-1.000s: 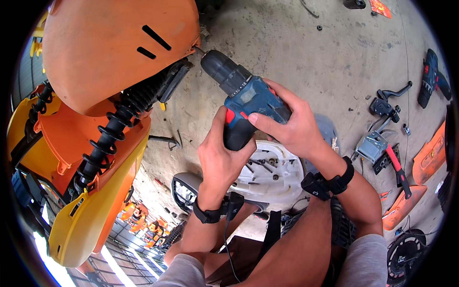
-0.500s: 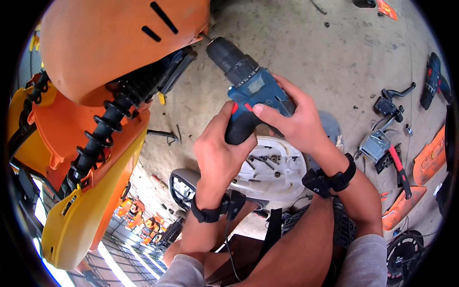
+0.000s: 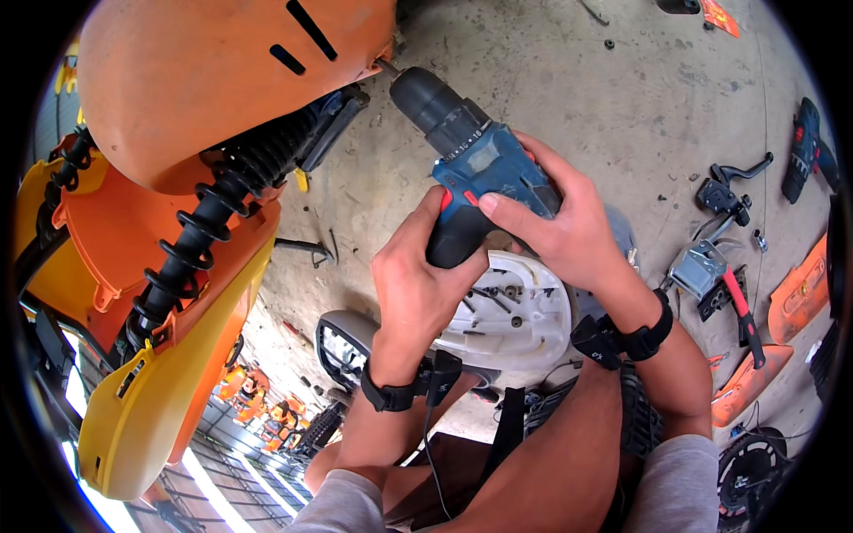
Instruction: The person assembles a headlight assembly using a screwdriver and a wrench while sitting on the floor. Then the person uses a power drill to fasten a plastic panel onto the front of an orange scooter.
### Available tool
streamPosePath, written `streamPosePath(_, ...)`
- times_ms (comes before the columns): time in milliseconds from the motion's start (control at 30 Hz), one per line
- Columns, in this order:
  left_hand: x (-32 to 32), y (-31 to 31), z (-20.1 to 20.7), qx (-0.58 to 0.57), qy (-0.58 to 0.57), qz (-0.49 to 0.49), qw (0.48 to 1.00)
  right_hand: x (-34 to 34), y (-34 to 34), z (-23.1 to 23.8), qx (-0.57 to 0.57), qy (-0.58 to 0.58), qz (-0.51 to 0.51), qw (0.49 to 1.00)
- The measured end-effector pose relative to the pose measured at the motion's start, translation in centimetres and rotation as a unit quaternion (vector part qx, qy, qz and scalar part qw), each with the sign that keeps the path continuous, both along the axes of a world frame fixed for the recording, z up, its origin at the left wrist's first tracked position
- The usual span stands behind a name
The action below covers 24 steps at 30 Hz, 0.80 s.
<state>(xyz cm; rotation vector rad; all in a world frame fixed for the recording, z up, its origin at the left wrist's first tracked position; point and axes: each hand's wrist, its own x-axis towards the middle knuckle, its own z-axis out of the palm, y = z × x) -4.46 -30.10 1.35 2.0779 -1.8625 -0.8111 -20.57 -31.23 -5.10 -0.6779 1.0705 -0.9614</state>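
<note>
Both my hands hold a blue and black cordless drill (image 3: 484,169) that points up and to the left. My left hand (image 3: 413,275) is wrapped round its black grip, thumb and fingers near the red trigger. Round the back of the drill's body curls my right hand (image 3: 564,226), its thumb lying along the blue casing. The bit (image 3: 388,67) meets the lower right corner of a large orange plastic panel (image 3: 222,89); its very tip is hidden there. A black coil-spring shock absorber (image 3: 200,226) runs below that panel.
Beneath my hands lies a white plastic tray (image 3: 542,346) with several bolts in it. A mirror (image 3: 342,351) is beside it. To the right on the floor are a red-handled hammer (image 3: 742,311), another drill (image 3: 804,151) and orange panels (image 3: 751,382). Yellow bodywork (image 3: 124,435) stands at left.
The drill and both hands have shifted slightly right and down in view. The orange panel also sits a little farther right. My grip stays the same.
</note>
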Motion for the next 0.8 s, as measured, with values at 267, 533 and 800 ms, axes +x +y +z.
streamPosePath(267,0.13,0.06,0.31,0.033,-0.019,-0.009,0.999,-0.19,0.07,-0.07,-0.005,0.002,0.010,1.000)
streamPosePath(533,0.15,0.31,-0.10,0.035,-0.003,-0.009,0.999,-0.56,0.07,0.12,-0.010,0.011,0.012,1.000)
streamPosePath(800,-0.05,0.37,0.11,0.036,0.001,-0.002,0.999,-0.56,0.35,-0.04,-0.017,0.015,0.009,1.000)
